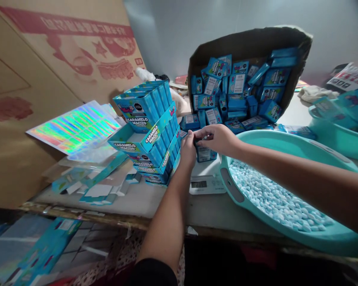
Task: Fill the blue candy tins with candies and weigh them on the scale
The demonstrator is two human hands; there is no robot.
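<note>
My left hand [187,151] and my right hand [216,138] meet over a small blue candy box [203,153] that stands on a small white digital scale [205,183]. Both hands have fingers closed on the box, the right from above, the left from its left side. Just left of them rises a stack of blue "Caramelo Macizo" display trays [149,133] filled with boxes. A tilted cardboard carton [247,75] behind holds several more of the same small blue boxes.
A teal basin [331,238] of pale blue-white candies sits at the right, under my right forearm. A second teal tub [337,131] is far right. Holographic sticker sheets [74,127] and flat box blanks [89,186] lie at left, against large cardboard panels [24,99].
</note>
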